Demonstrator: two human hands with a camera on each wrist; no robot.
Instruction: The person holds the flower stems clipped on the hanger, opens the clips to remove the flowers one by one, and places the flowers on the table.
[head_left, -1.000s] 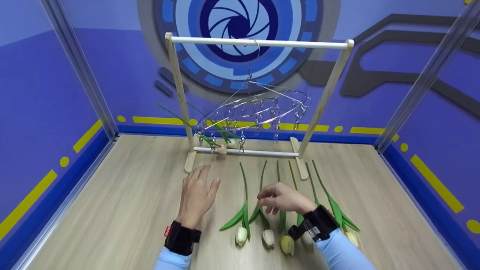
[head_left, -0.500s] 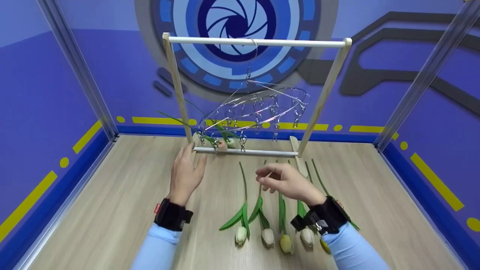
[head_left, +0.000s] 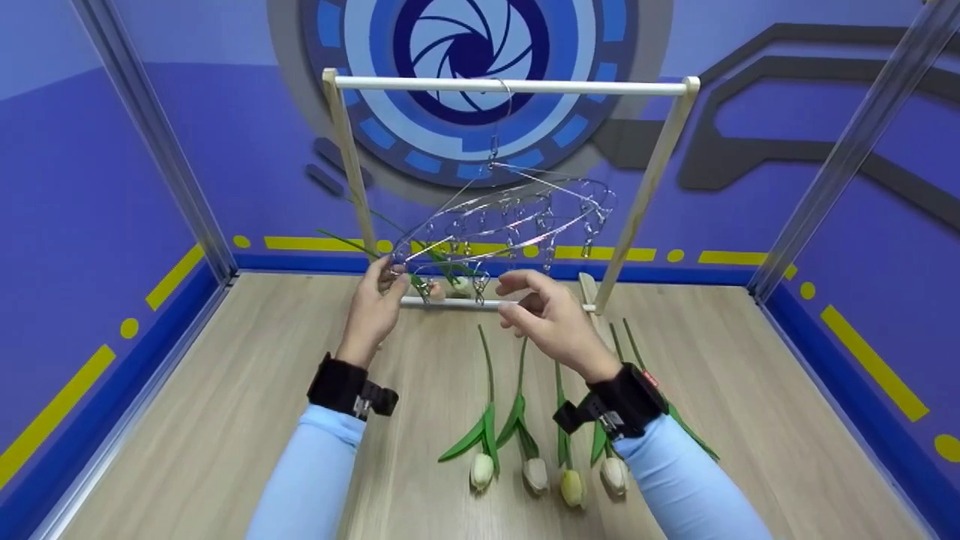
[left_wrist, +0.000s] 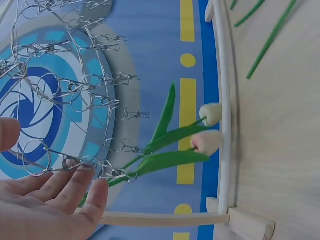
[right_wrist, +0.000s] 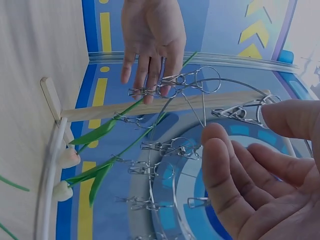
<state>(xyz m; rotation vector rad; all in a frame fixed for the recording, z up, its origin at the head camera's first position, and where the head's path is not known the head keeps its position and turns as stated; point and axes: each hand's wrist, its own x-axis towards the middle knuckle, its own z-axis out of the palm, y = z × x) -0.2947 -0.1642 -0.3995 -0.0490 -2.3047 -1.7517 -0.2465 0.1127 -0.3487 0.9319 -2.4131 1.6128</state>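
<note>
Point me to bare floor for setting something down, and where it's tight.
Bare wood floor between the left wall and left hand; another patch right of the tulips. Tight: both hands, right hand, at the clip hanger under the rack.

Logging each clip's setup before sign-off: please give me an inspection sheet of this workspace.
Surface: pale wood-grain floor.
Job's things: wire clip hanger hangs from wooden rack; two clipped tulips hang head down; four loose tulips visible lying in a row.
Clutter: nothing seen.
Grips: left hand touches hanger's rim at a clip, fingers straight; right hand open beside hanger.
Cables: nothing seen.
Surroundings: blue panel walls, metal corner posts.
</note>
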